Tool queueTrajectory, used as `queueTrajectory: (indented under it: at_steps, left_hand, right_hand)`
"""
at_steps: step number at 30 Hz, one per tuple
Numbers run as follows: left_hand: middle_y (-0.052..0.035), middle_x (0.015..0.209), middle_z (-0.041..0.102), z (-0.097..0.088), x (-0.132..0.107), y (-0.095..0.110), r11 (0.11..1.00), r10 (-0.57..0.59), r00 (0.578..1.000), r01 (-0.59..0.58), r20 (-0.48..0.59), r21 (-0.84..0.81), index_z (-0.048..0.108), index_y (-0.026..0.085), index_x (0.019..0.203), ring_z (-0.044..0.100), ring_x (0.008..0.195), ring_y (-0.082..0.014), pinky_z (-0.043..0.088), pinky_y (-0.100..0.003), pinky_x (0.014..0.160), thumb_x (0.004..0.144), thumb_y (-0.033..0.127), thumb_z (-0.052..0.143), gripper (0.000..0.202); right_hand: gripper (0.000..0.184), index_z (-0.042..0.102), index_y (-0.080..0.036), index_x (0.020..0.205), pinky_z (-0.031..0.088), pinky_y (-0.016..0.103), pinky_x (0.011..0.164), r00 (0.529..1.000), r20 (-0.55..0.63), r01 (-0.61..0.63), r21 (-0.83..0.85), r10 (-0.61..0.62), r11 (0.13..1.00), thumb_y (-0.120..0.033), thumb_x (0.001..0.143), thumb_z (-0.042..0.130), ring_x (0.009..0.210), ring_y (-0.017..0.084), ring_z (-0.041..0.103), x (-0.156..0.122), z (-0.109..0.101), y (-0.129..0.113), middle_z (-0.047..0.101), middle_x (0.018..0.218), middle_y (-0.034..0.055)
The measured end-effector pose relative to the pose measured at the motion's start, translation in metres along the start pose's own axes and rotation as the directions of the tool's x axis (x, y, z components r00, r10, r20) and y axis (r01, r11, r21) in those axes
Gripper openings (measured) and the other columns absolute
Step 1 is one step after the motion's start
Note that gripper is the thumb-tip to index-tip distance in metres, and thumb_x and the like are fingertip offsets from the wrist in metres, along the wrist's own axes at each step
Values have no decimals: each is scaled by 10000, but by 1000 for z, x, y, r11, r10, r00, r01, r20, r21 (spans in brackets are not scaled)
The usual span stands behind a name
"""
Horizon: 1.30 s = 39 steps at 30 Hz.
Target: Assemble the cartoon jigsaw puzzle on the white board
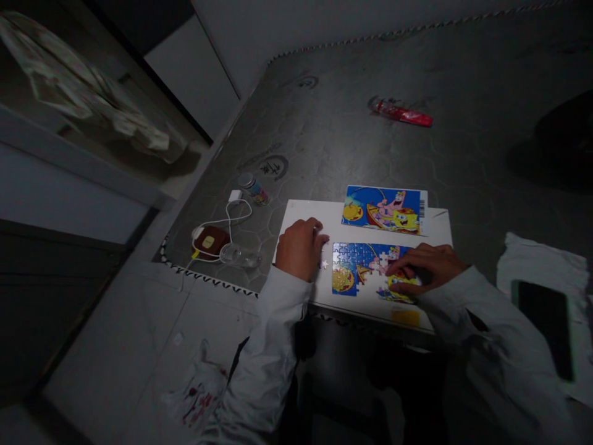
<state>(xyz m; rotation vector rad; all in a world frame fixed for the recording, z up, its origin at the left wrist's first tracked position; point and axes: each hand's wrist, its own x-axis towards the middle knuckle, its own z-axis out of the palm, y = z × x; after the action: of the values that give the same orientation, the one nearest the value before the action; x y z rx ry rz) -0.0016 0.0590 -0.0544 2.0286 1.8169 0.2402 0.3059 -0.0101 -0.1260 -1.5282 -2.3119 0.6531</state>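
A partly assembled jigsaw puzzle (345,253) lies on a white board, its blue left side joined and a white gap in the lower middle. My right hand (428,266) rests over the puzzle's right part, thumb and index finger apart at the cartoon pieces; its palm covers that side. Left of the puzzle, my left hand (300,247) hovers at the board with bent, slightly parted fingers and nothing visible in them. A loose puzzle piece (324,264) lies beside it. Above the puzzle sits a picture card (384,209) with the same cartoon scene.
The white board (306,213) lies at the front edge of a grey-covered table. To the left are a small bottle (254,188), a white cable (230,216), a brown case (215,241) and a clear bottle (241,255). A phone (544,321) lies right; a red package (403,113) lies farther back.
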Motion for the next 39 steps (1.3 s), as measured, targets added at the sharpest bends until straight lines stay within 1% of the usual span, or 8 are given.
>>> queueTrajectory:
  at_steps: [3,7,12,19,23,28,33,39]
  left_hand:
    - [-133,1223,839,1,0,2,999,-40,999,39,8,14,834,176,1199,784,1108,-281,600,-428,1006,1017,264,870,205]
    - [-99,1206,850,2,3,0,1000,1,1000,0,31,-30,850,207,1144,781,1063,-247,592,-408,993,1024,202,839,121]
    - [-84,1162,873,-6,-1,-5,998,47,997,-45,62,-42,844,215,1211,795,1041,-238,597,-395,987,989,150,863,232]
    - [-54,1046,879,-17,-6,-7,993,74,942,-101,327,65,889,222,1026,809,1015,-260,578,-373,927,868,151,962,188]
    - [-56,1073,879,-18,-5,-4,991,58,934,-98,354,95,881,224,944,806,1064,-269,554,-353,897,877,125,934,130]
    - [-36,980,874,-23,-11,-2,994,99,939,-111,328,19,829,202,925,797,965,-235,527,-347,880,910,97,893,123]
    - [-4,974,884,-22,-20,14,982,162,946,-125,281,-145,829,226,920,797,924,-205,537,-330,891,924,177,918,101]
    - [17,962,898,-9,-29,41,972,187,864,-95,467,-214,870,249,936,833,975,-206,561,-330,959,993,181,824,100]
  right_hand:
    - [203,852,-377,1069,399,469,894,1000,-2,0,-2,0,1000,-531,937,850,872,283,711,0,0,-1,771,832,7]
    - [184,854,-381,1063,399,468,893,1000,-8,-5,-2,5,1000,-499,923,874,873,283,720,0,-1,-2,766,820,-7]
    - [189,856,-379,1068,404,458,893,1000,6,-5,11,5,1000,-488,917,885,885,277,723,1,-1,1,769,830,-10]
    - [182,848,-378,1064,414,486,910,1000,-15,-10,8,10,1000,-476,918,891,865,281,715,1,1,0,757,812,-9]
    - [186,852,-377,1057,413,482,912,1000,-25,-15,4,15,1000,-476,905,895,867,278,715,0,0,-3,753,803,-11]
    - [215,855,-379,1077,423,496,927,1000,-17,-10,19,10,1000,-553,952,843,886,286,713,-1,1,-1,769,832,0]
    - [219,857,-400,1107,433,498,913,1000,-2,8,-4,-8,1000,-539,937,856,904,304,728,-1,2,4,787,846,4]
    - [214,858,-395,1109,416,487,918,1000,13,-11,-7,11,1000,-470,910,881,912,297,727,0,-1,0,793,858,-5]
